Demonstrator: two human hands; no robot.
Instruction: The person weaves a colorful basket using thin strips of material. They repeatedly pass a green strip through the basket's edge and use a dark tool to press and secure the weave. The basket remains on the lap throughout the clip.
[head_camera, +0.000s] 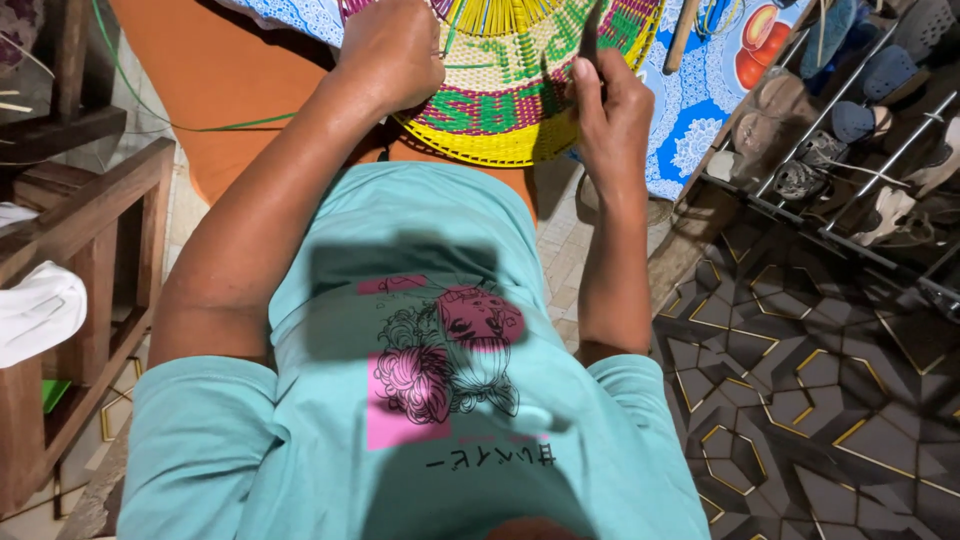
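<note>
Nearest the camera is the person's teal printed shirt, filling the lower frame, with both bare forearms running up and away from it. The left hand is curled into a loose fist, knuckles up, resting on the near left part of the woven basket; whether it pinches a strand cannot be told, since its fingertips are tucked under. The right hand sits at the basket's near right rim, fingers closed around a thin dark strip that stands nearly upright, its long axis pointing away from the body. The basket lies between the two hands, just beyond the shirt, its rounded yellow rim facing the person and its green, magenta and yellow bands running side to side. Its far part is cut off by the top edge. A thin green strand trails left across the orange surface. Farther right, a blue patterned cloth and a metal rack of shoes show, partly blurred.
</note>
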